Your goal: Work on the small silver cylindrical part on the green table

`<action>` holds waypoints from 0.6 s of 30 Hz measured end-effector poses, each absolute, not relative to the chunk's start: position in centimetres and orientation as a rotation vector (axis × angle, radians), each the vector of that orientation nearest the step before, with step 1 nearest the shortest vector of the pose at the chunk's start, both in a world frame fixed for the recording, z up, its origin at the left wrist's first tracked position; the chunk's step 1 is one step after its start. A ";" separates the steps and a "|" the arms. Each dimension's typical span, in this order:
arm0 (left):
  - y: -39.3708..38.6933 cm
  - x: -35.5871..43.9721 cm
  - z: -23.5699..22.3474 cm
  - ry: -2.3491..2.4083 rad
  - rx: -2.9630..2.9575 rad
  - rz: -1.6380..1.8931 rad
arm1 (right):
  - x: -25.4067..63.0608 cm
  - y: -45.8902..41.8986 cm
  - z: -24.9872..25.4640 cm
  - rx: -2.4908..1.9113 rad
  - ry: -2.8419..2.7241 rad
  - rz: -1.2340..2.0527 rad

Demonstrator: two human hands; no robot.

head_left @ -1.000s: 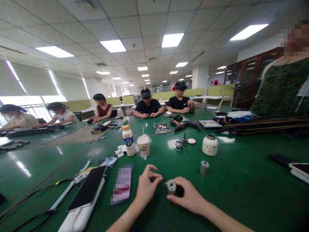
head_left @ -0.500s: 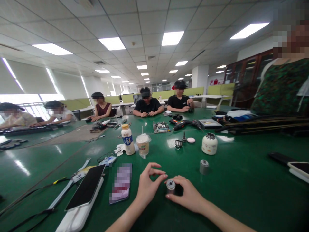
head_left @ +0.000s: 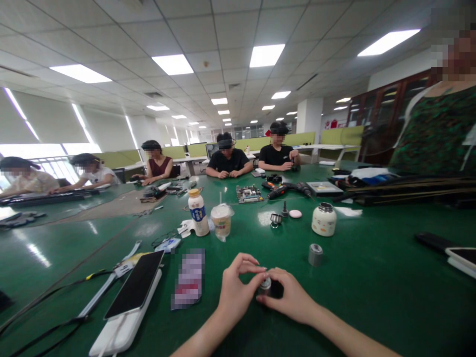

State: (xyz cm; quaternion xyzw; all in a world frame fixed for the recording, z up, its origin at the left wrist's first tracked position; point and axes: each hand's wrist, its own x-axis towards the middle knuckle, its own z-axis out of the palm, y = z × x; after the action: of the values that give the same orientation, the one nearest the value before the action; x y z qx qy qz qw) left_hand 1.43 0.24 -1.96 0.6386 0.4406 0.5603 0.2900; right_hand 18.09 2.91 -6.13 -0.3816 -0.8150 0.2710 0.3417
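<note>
My right hand [head_left: 292,296] curls its thumb and fingers around a small metal cylinder [head_left: 265,284] that stands upright on the green table. Over its top, my left hand [head_left: 237,286] has thumb and fingertips brought together. Whatever may lie in that pinch is too small or hidden to make out. The fingers cover part of the cylinder's top face. A second, similar metal cylinder [head_left: 316,255] stands upright by itself to the right, beyond my right hand.
Left of my hands lie a purple phone-shaped item [head_left: 189,280] and a black-screened phone [head_left: 136,285] on a white power bank [head_left: 128,329]. Farther off stand a bottle [head_left: 198,213], a lidded cup [head_left: 222,221] and a white jar [head_left: 324,220]. A circuit board [head_left: 249,194] and power drills [head_left: 284,190] lie beyond; several people sit around.
My left hand has moved right, from beside the metal cylinder to its top, and its fingers have closed together. My right hand keeps its hold on the cylinder.
</note>
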 end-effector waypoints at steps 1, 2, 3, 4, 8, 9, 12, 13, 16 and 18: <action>0.2 1.5 -2.0 1.176 1.719 1.482 | 18.1 2.9 -6.2 -0.993 -2.120 0.700; 0.3 1.5 -2.0 1.176 1.732 1.467 | 18.1 2.9 -6.2 -0.994 -2.121 0.694; 0.3 1.5 -2.0 1.176 1.743 1.456 | 18.1 3.0 -6.3 -0.996 -2.121 0.687; 0.3 1.6 -2.0 1.175 1.754 1.446 | 18.1 3.0 -6.3 -0.996 -2.122 0.681; 0.2 1.5 -1.9 1.172 1.812 1.397 | 18.1 2.9 -6.2 -0.984 -2.124 0.679; 0.2 1.4 -1.8 1.166 1.833 1.379 | 18.1 2.9 -6.2 -0.983 -2.123 0.681; -0.1 1.1 -1.4 1.124 1.896 1.343 | 18.1 2.9 -6.0 -0.973 -2.125 0.696; -0.1 0.9 -1.3 1.122 1.917 1.346 | 18.1 2.9 -5.9 -0.966 -2.128 0.702; -0.1 0.6 -0.9 1.206 1.972 1.362 | 18.1 2.9 -5.7 -0.956 -2.137 0.708; 0.0 0.5 -1.0 1.281 2.008 1.336 | 18.1 2.8 -5.7 -0.960 -2.138 0.705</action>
State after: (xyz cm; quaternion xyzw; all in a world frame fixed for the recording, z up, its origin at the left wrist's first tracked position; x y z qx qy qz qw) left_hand 0.53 0.02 -0.99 0.7199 0.4593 0.4788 0.2039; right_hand 18.10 2.84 -5.72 -0.3689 -0.8216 0.2708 0.3400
